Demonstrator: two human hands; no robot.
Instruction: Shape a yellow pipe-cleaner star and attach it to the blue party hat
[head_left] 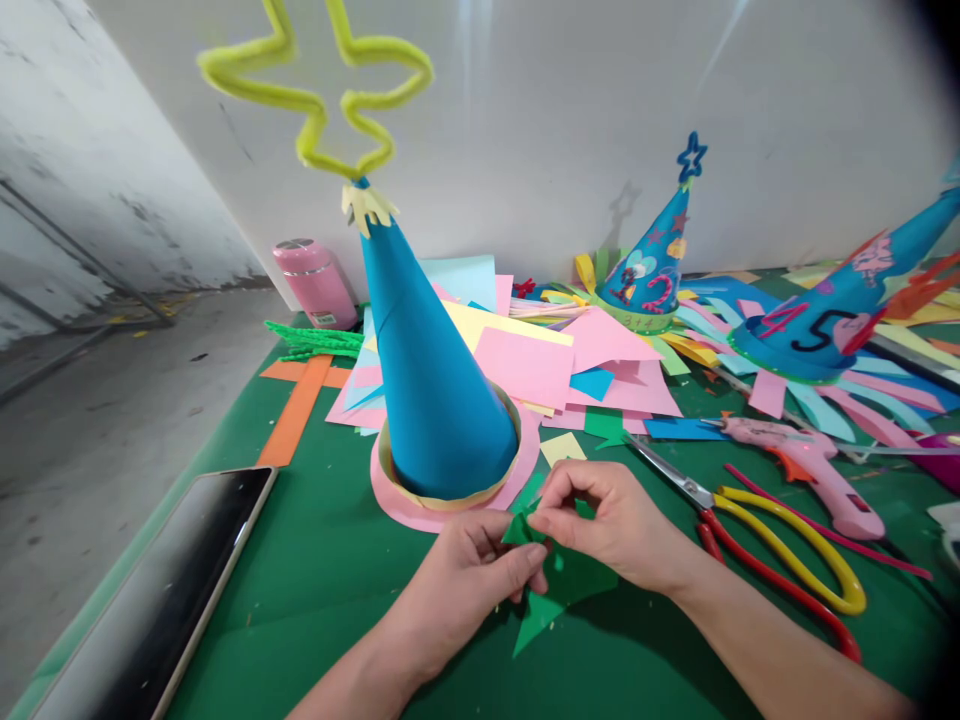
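Note:
Both my hands meet low in the middle of the view over the green table (315, 590). My left hand (469, 575) and my right hand (611, 520) both pinch a piece of green paper (562, 590) with pointed tips, fingers closed on it. Just behind them stands a plain blue paper cone hat (427, 380) on a pink paper ring (420, 510), topped with a yellow-green pipe-cleaner star (322, 100).
Scissors (780, 550) with red and yellow handles and a pink glue gun (802, 455) lie right of my hands. Coloured paper sheets (540, 360), two decorated blue hats (652, 270) (832, 310), a pink bottle (315, 285) behind. A phone (172, 580) lies at left.

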